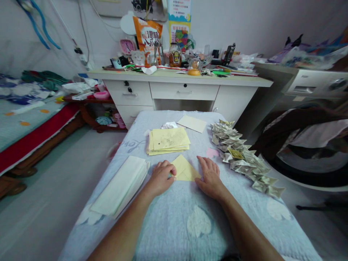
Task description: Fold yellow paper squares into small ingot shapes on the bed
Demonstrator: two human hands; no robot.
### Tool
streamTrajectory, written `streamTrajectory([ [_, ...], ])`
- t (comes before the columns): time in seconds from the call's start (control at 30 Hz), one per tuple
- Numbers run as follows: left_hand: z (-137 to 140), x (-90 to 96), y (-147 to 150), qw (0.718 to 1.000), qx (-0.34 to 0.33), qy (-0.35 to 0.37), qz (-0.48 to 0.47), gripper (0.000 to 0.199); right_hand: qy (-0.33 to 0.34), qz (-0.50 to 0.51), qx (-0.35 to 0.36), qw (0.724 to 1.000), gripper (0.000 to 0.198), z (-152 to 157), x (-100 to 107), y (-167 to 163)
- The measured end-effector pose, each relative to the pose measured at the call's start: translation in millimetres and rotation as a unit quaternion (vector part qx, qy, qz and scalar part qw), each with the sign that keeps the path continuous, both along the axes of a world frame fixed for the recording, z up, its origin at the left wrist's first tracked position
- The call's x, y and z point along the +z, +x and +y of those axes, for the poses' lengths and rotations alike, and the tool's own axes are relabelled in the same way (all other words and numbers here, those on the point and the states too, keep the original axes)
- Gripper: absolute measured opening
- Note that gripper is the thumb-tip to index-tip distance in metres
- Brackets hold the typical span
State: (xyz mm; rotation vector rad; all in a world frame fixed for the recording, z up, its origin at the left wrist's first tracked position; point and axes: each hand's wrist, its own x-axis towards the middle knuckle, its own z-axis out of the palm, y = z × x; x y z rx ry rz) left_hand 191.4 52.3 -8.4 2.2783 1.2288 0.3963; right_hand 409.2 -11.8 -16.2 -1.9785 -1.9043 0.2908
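Observation:
A sheet of yellow paper (186, 170), folded so that it comes to a point at the top, lies flat between my hands. At its left corner my left hand (163, 175) is closed, pinching the paper between thumb and curled fingers. My right hand (210, 177) rests by the right corner with its fingers stretched out, the thumb touching the paper's edge. Just beyond them sits a stack of yellow paper sheets (170, 140). To the left lies a pile of long white folded paper (121, 185). Rows of folded paper pieces (241, 159) spread along the right side.
A light blue cloth (168, 224) covers the low surface under my hands. At its far end lie a cream card (192, 123) and crumpled white tissue (169, 125). Behind stands a cluttered white desk (185, 88), with a bed (32, 119) left and a washing machine (310, 90) right.

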Motion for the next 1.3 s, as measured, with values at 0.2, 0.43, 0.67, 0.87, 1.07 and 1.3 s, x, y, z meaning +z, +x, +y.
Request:
streamTrajectory([
  [0.2,1,-3.4,-3,0.999,0.01,0.016,-0.038,0.041,-0.011,0.084,0.079,0.993,0.061,-2,6,-3],
  [0.43,-5,-9.1,4,0.997,0.001,0.059,-0.057,0.089,-0.096,0.023,0.149,0.984,0.084,-2,27,-9],
  [0.67,-6,-12.5,8,0.993,0.02,0.043,-0.11,0.106,-0.062,0.058,0.092,0.992,0.087,40,20,-25],
  [0.87,-6,-12.1,11,0.984,-0.005,0.02,-0.178,0.112,-0.034,0.137,0.12,0.983,0.055,44,7,-19],
  [1.07,-5,-13.9,16,0.969,0.045,0.016,-0.243,0.116,0.028,0.33,0.168,0.929,0.027,43,2,-9],
  [1.3,0,-12.7,22,0.857,0.104,-0.223,-0.452,0.102,-0.045,0.64,0.041,0.766,0.044,39,-2,-15],
])
